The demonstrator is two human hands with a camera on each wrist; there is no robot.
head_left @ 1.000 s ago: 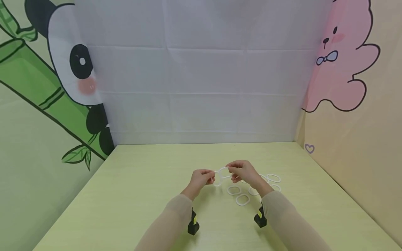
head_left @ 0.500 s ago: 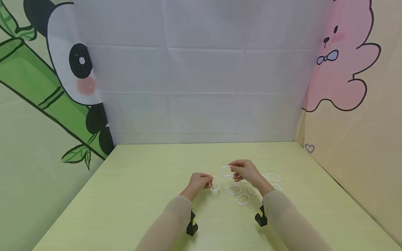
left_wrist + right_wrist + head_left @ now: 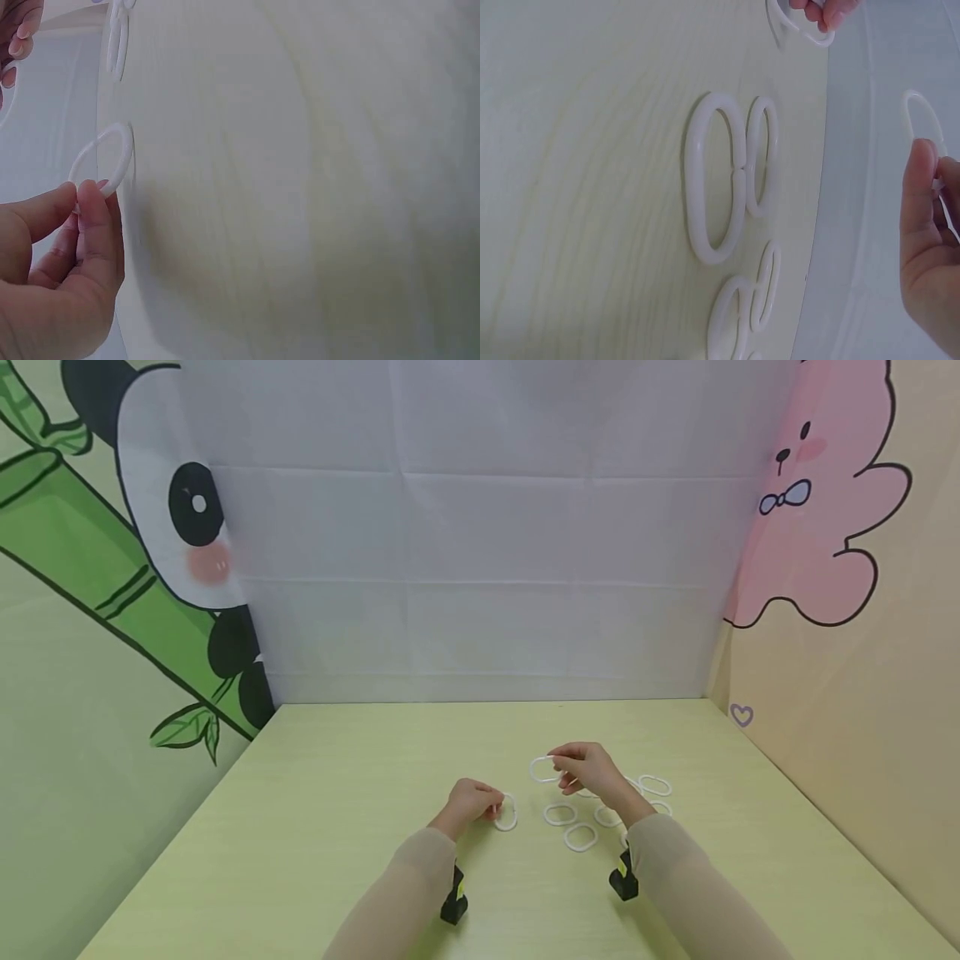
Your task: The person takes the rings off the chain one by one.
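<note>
In the head view my left hand [image 3: 471, 802] pinches a white oval plastic link [image 3: 516, 814] low over the table; whether it touches the wood I cannot tell. The left wrist view shows this link [image 3: 126, 154] tilted up between thumb and fingertips. My right hand [image 3: 588, 770] holds a second white link [image 3: 532, 769] by its right end, raised farther back. In the right wrist view that link [image 3: 921, 105] stands above thumb and fingers. The two held links are apart. Several similar links lie flat nearby, including one with a small split [image 3: 695, 172] in its side.
Loose links spread below and right of my right hand, one nearer link [image 3: 581, 850] and one far link [image 3: 656, 794] among them; my right forearm hides some. The pale wooden table [image 3: 360, 810] meets a white cloth [image 3: 487, 635] behind and painted walls at both sides.
The link in my left hand was at the right-hand link and has come away from it. My left hand moved down and slightly left; the right hand barely shifted.
</note>
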